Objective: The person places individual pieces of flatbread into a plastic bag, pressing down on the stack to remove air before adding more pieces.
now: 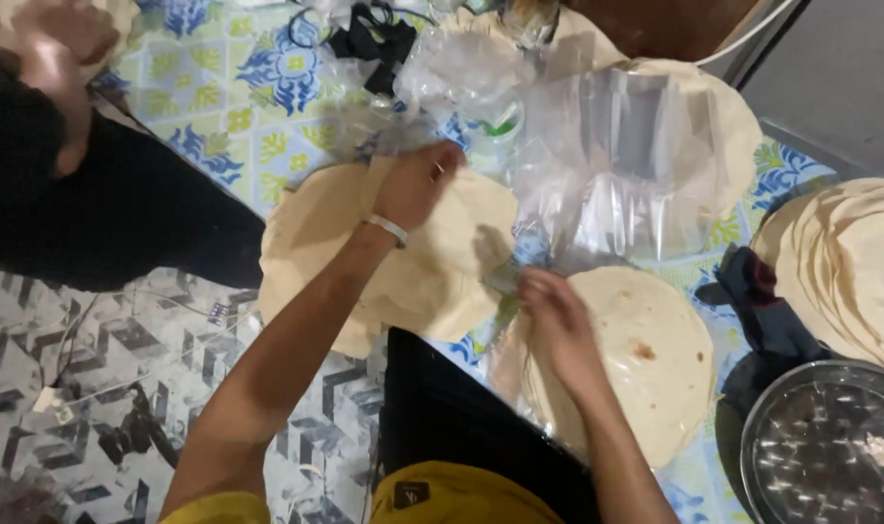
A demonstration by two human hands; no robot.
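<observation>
While clear crinkled plastic bags (597, 165) veil the far pale round flatbreads, the left hand (415, 184) presses flat, fingers together, on a near flatbread stack (364, 252). Just beyond the right hand (556, 315), pinched on a blurred bag edge (508, 281), another flatbread (646, 359) lies; a steel tray (820, 446) is cut off.

The person wears a yellow top with short sleeves, so both arms are bare from above the elbow down. On the left wrist there is a thin white band (388, 229). The left hand (415, 184) has a small ring on one finger. A small dark tag (412, 494) sits on the yellow cloth near the lower edge.
</observation>
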